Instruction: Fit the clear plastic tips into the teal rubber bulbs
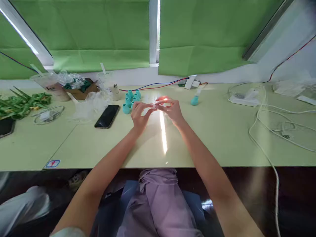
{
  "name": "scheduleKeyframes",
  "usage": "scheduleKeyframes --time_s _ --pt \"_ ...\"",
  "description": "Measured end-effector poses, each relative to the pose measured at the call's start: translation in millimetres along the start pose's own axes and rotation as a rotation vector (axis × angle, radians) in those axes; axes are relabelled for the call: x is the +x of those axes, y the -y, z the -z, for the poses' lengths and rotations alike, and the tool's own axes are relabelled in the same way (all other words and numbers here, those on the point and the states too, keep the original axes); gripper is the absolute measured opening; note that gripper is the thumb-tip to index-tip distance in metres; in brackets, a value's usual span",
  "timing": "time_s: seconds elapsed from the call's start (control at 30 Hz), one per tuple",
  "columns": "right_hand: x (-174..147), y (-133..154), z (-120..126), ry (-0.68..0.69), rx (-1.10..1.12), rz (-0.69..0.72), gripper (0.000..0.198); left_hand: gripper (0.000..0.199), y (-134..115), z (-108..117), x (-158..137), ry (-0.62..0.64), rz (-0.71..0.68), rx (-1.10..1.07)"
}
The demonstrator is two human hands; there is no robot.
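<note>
One pale piece (154,106) between left fingertips (148,105) and right fingertips (160,107)

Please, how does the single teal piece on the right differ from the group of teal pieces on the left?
The single teal piece stands apart, while the teal pieces in the group are crowded together. The single one lies beyond the right hand; the group is beside the left hand. A pale part rises from the single one's top; the group's nearest piece shows an open mouth. Both share the teal colour and the table.
</note>
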State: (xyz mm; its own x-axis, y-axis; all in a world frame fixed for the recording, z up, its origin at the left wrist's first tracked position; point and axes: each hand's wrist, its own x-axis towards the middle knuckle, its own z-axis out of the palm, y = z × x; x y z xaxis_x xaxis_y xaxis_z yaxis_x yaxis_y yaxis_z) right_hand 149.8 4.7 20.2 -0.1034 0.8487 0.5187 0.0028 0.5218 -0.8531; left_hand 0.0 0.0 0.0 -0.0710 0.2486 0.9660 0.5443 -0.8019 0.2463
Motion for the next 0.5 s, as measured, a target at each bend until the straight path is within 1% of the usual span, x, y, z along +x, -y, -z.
scheduleKeyframes --time_s 0.2,0.37,0.5 --pt "-0.5 0.4 1.5 0.063 0.075 -0.017 0.020 0.015 1.8 -0.4 -2.5 0.031 0.009 0.027" --pt "1.1 1.3 5.6 0.048 0.057 -0.095 0.024 0.012 5.6 -0.1 -2.8 0.033 -0.103 0.009" --pt "1.1 2.1 6.7 0.128 0.139 -0.129 0.028 0.011 7.8 0.6 -2.8 0.046 -0.143 0.027"
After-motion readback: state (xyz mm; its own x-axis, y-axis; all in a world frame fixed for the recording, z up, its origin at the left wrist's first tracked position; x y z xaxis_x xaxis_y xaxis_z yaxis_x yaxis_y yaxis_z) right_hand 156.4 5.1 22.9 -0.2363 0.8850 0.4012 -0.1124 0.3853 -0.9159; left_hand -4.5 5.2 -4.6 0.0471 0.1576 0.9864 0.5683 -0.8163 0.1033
